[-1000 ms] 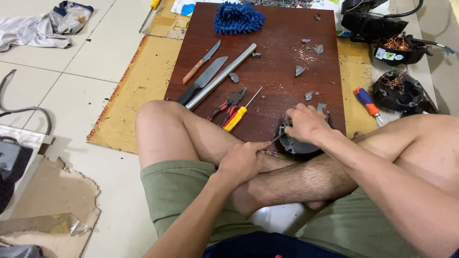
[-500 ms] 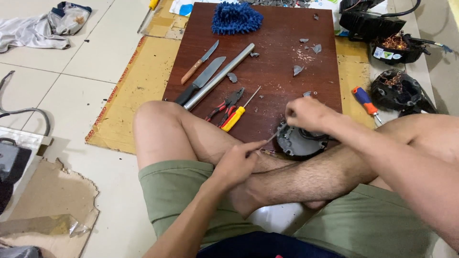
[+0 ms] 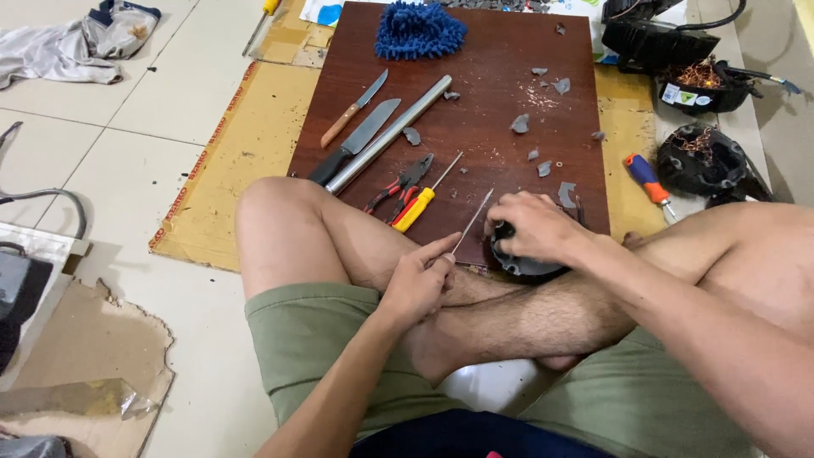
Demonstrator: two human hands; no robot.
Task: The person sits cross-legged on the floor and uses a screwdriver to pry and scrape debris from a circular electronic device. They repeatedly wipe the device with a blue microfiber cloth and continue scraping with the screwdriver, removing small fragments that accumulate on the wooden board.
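Down over my crossed legs, my left hand (image 3: 417, 284) was closed around a thin metal-shafted screwdriver (image 3: 471, 222), fingers pinched on its handle end, the shaft angled up toward the right. Just beyond, my right hand (image 3: 536, 227) was clamped over a round black plastic housing (image 3: 524, 265) resting against my shin at the near edge of the dark brown wooden board (image 3: 500, 51), fingers curled on its top. The screwdriver tip sat just beside that hand, so I judged a slip could drive it into my fingers or leg, since the part was braced only by my grip. Farther out on the board lay red-handled pliers (image 3: 398, 183), a yellow-handled screwdriver (image 3: 426, 200), a long grey metal tube (image 3: 386, 136), two knives (image 3: 356, 127) and grey broken plastic shards (image 3: 520, 124), which could cut bare skin. At the far end sat a blue fuzzy mitt (image 3: 420, 29).
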